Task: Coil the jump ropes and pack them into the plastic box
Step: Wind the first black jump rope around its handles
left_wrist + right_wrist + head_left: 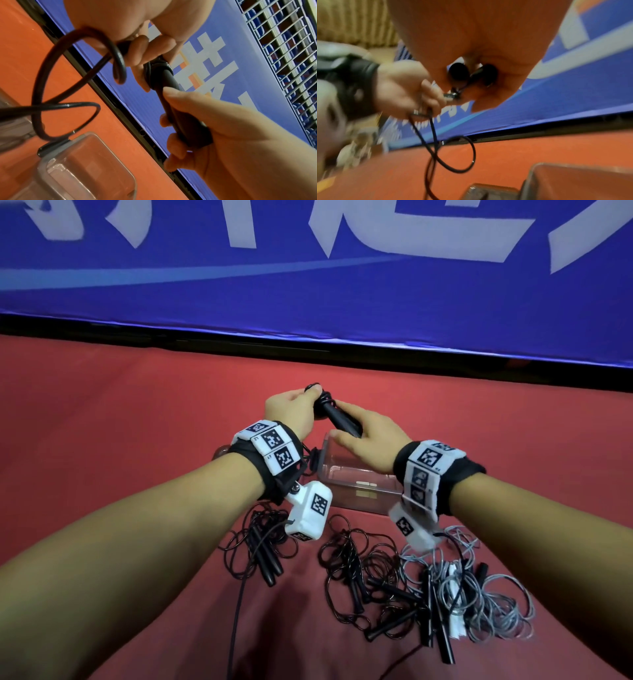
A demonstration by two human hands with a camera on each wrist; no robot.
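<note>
A black jump rope's two handles (342,421) are held side by side above the clear plastic box (346,489). My right hand (364,436) grips the handles (169,83) near their lower ends, and the wrist view shows both round ends (459,72) in my palm (471,40). My left hand (296,407) holds the cord where it is wound around the handles' top (159,65), fingers (145,51) curled on it. A loose loop of cord (49,81) hangs down toward the box (77,169). In the blurred right wrist view the cord (471,152) dangles from my left hand (402,89).
Several uncoiled ropes lie on the red floor near me: black ones (263,553) (363,580) and a grey one (486,587). A blue banner wall (308,285) with a black base strip stands behind the box. A thin black cable (236,611) runs toward me.
</note>
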